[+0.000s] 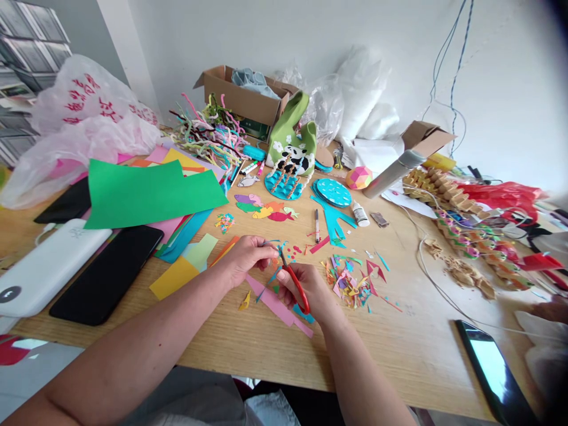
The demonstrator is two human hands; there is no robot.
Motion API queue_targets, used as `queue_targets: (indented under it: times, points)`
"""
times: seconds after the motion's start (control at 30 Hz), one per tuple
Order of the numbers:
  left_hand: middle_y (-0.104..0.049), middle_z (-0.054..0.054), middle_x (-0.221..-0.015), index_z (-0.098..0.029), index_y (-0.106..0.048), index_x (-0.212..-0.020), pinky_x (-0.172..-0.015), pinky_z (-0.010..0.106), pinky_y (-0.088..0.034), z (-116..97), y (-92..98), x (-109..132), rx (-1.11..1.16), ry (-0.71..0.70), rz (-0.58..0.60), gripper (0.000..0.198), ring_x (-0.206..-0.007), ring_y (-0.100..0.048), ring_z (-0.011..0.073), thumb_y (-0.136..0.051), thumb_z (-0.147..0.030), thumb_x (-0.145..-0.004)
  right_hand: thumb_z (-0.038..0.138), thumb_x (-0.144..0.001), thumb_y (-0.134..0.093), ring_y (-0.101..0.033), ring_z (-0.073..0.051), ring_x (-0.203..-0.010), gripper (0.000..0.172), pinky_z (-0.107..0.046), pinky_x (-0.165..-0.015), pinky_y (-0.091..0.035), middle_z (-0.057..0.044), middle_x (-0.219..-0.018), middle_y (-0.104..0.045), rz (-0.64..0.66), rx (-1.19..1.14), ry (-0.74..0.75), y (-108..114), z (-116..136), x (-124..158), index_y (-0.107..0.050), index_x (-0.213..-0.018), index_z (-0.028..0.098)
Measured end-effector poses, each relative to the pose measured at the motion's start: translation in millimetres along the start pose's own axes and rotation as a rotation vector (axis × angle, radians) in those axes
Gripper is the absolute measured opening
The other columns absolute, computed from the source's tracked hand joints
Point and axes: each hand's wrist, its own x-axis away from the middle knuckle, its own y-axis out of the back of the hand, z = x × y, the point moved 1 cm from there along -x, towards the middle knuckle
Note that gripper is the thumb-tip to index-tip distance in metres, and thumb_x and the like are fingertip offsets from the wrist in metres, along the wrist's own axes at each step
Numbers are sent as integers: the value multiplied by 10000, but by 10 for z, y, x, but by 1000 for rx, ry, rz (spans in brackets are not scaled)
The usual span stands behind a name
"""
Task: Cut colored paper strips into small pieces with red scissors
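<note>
My right hand (310, 288) is closed round red-handled scissors (295, 281), blades pointing up and left. My left hand (246, 255) pinches a small blue scrap of paper (271, 242) right at the blade tips. Both hands hover over a pale wooden table (399, 349). A pink paper strip (277, 305) lies just under them, with a yellow offcut (244, 303) beside it. A heap of coloured paper scraps (350, 281) sits to the right of my right hand.
Green paper sheet (146, 192) over stacked coloured sheets at left, a black phone (106, 272) and white power bank (44, 266) beside them. Paper fish (266, 208), panda bag (293, 148), blue disc (333, 192), glue (360, 213) and cardboard box (244, 97) behind. Another phone (492, 370) near right.
</note>
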Motion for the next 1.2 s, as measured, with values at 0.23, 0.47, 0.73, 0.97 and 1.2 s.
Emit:
queue_targets:
  times: [0.23, 0.47, 0.73, 0.97, 1.2]
  points:
    - [-507, -31, -496, -144, -616, -629, -537, 234, -328, 4, 7, -11, 4, -5, -7, 144, -500, -436, 83, -690, -262, -590, 643, -651, -697, -522, -104, -357, 508, -204, -350, -421, 1, -474, -594, -5, -1, -5, -6, 27, 8, -534, -613, 163]
    - [-518, -29, -499, -151, -631, -633, -532, 234, -325, 2, 6, -18, 11, -26, -13, 123, -499, -442, 85, -685, -252, -589, 629, -653, -699, -522, -102, -355, 498, -199, -344, -418, -2, -470, -593, -9, -3, -15, -12, 29, 5, -528, -594, 165]
    - [-511, -25, -489, -148, -618, -597, -519, 230, -313, -13, -6, -2, 25, -39, -3, 151, -493, -433, 83, -672, -287, -618, 613, -655, -697, -523, -103, -352, 479, -200, -343, -422, 3, -472, -597, -19, 5, -30, -15, 37, 1, -528, -590, 169]
    - [-521, -31, -502, -139, -637, -642, -523, 225, -338, -10, -20, 9, 25, -20, -36, 147, -497, -443, 80, -707, -246, -568, 600, -682, -694, -528, -103, -358, 473, -198, -351, -433, 1, -476, -597, -1, -7, -6, -9, 3, -5, -532, -609, 162]
    - [-518, -32, -488, -147, -640, -624, -525, 225, -346, -2, -7, -8, -15, -14, -20, 119, -493, -442, 79, -695, -240, -574, 598, -672, -709, -532, -102, -363, 475, -194, -356, -439, -2, -478, -601, 10, -11, -7, -9, 2, -11, -538, -621, 158]
